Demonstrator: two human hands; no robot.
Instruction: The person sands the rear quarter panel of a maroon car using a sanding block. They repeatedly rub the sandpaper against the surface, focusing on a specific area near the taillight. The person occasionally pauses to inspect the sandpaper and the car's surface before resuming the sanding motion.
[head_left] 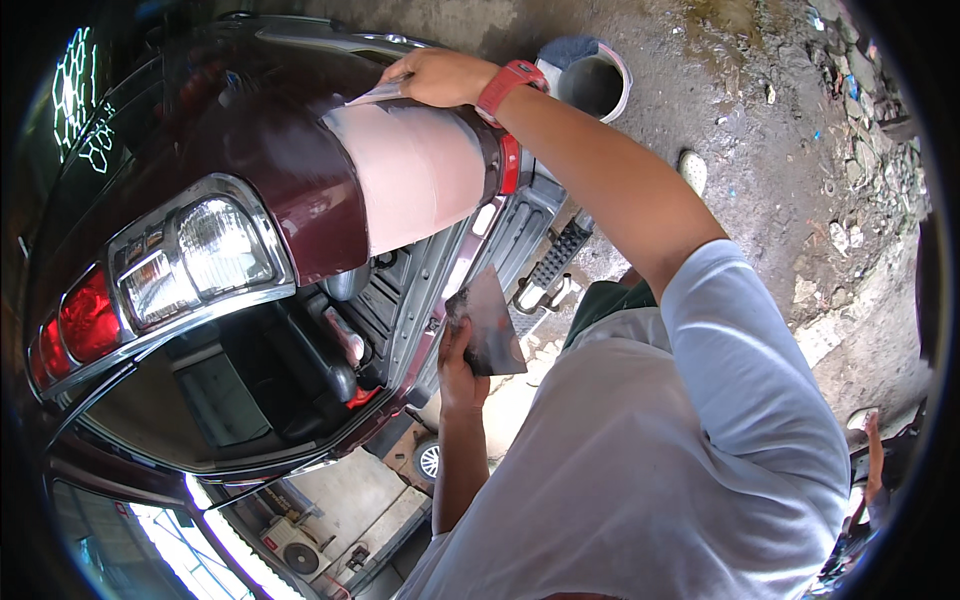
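Note:
My right hand (445,78), with a red watch (513,85) on the wrist, is closed on a thin, pale, flat-edged putty spreader (378,95). The spreader rests against the upper edge of a pinkish filler patch (420,180) on a dark maroon car's rear body panel (320,215). Lower down, in front of my body, my left hand (462,372) grips a thin, flat grey mixing board (490,325) by its edge. Dark smudges mark the board's surface. It is held apart from the car.
Beside the patch sits a tail light (200,255) with a chrome frame. Below it is the car's open rear (300,370), with seats and trim inside. A bucket (590,85) with a dark cloth (568,50) on its rim stands on the rough ground (740,150).

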